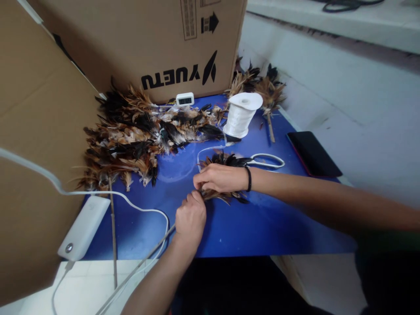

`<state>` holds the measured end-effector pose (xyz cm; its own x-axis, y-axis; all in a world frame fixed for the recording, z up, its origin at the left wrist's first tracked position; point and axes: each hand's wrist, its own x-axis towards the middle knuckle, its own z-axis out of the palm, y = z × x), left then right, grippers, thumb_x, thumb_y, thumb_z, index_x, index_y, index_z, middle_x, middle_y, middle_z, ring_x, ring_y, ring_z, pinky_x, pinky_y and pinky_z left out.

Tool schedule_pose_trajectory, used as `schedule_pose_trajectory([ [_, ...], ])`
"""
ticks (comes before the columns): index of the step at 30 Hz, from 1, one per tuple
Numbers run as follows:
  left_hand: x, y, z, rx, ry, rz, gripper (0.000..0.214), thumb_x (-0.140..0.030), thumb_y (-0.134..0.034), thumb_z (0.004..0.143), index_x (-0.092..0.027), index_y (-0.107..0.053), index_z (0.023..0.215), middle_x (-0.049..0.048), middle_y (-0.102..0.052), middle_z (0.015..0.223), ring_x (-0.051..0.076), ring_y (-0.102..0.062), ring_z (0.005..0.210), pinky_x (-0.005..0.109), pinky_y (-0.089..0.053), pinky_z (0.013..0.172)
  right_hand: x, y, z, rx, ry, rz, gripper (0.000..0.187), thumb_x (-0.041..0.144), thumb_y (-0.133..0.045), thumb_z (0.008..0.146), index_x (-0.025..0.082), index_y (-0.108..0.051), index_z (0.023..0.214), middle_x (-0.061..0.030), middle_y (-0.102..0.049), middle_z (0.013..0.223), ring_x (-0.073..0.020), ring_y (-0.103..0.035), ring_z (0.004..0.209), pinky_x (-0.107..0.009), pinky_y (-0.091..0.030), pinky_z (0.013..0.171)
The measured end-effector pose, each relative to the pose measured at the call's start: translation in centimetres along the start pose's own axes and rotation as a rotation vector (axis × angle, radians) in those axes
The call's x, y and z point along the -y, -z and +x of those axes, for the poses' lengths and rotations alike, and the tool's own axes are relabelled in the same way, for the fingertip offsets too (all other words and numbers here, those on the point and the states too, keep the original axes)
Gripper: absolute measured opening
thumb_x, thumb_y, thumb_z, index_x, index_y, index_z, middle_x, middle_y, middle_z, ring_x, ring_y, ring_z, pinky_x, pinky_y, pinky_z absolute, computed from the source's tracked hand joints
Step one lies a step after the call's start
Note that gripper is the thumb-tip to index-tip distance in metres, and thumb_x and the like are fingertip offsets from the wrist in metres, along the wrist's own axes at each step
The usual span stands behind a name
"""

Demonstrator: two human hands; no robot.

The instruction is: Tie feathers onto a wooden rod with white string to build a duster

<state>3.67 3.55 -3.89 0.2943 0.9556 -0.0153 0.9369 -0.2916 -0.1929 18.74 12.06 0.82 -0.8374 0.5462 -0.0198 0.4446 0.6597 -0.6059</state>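
My left hand (190,214) is closed round the thin stick (144,258) of a feather duster, which slants down past the table edge at lower left. Just above it, my right hand (221,177) pinches at the duster's brown and black feathers (226,197), fingertips almost touching the left fist. A narrow white ribbon (210,148) runs from a white spool (241,116) down to the right fingers, which hide its end. Beyond the right wrist, the white handle of what look like scissors (267,155) shows.
Strips of feathers (131,135) lie at the back left of the blue table (236,236). Behind stands a cardboard box (114,43), with a small digital display (185,99) before it. A phone (313,153) lies right; a white power bank (83,227) with cables lies left.
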Motion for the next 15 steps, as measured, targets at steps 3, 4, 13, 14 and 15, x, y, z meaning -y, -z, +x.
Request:
schedule_pose_trajectory([
  [3,0.1,0.1,0.0,0.003,0.012,-0.006,0.032,-0.006,-0.020,0.089,-0.012,-0.052,0.088,0.0093,-0.059,0.073,0.020,-0.064,0.066,0.026,-0.048,0.052,0.3,1.0,-0.7,-0.009,0.010,-0.032,0.017,0.007,-0.048,0.083,0.014,-0.064,0.085,-0.0035,-0.065,0.078,-0.0126,-0.057,0.075,-0.023,-0.041,0.071],
  [4,0.1,0.1,0.0,0.007,0.018,-0.009,0.032,-0.006,-0.020,0.089,-0.012,-0.051,0.088,0.0091,-0.059,0.073,0.020,-0.064,0.065,0.026,-0.048,0.052,0.5,1.5,-1.1,-0.054,0.005,-0.056,0.017,0.009,-0.048,0.084,0.015,-0.064,0.086,-0.0041,-0.066,0.081,-0.0135,-0.057,0.079,-0.025,-0.041,0.074],
  [13,3.0,1.7,0.7,0.024,0.159,-0.350,0.020,-0.013,-0.033,0.088,-0.012,-0.052,0.088,0.0092,-0.060,0.067,0.023,-0.063,0.063,0.030,-0.043,0.056,4.2,3.1,-6.2,-1.179,-0.209,-0.108,0.013,0.027,-0.056,0.084,0.022,-0.064,0.093,-0.0025,-0.068,0.087,-0.0158,-0.064,0.081,-0.030,-0.050,0.078],
  [14,3.6,2.1,0.9,0.004,0.184,-0.501,0.017,-0.017,-0.036,0.088,-0.012,-0.052,0.084,0.0085,-0.058,0.066,0.021,-0.061,0.062,0.029,-0.042,0.056,4.2,2.4,-6.5,-1.266,-0.228,-0.048,0.013,0.027,-0.058,0.083,0.021,-0.064,0.093,-0.0023,-0.068,0.084,-0.0154,-0.064,0.078,-0.029,-0.051,0.075],
  [15,4.2,2.5,1.0,0.001,0.198,-0.711,0.015,-0.021,-0.040,0.088,-0.013,-0.051,0.080,0.0066,-0.056,0.064,0.018,-0.058,0.060,0.026,-0.040,0.055,4.1,1.7,-6.5,-1.309,-0.249,0.021,0.013,0.027,-0.059,0.082,0.021,-0.064,0.092,-0.0023,-0.068,0.083,-0.0151,-0.065,0.075,-0.029,-0.052,0.072],
])
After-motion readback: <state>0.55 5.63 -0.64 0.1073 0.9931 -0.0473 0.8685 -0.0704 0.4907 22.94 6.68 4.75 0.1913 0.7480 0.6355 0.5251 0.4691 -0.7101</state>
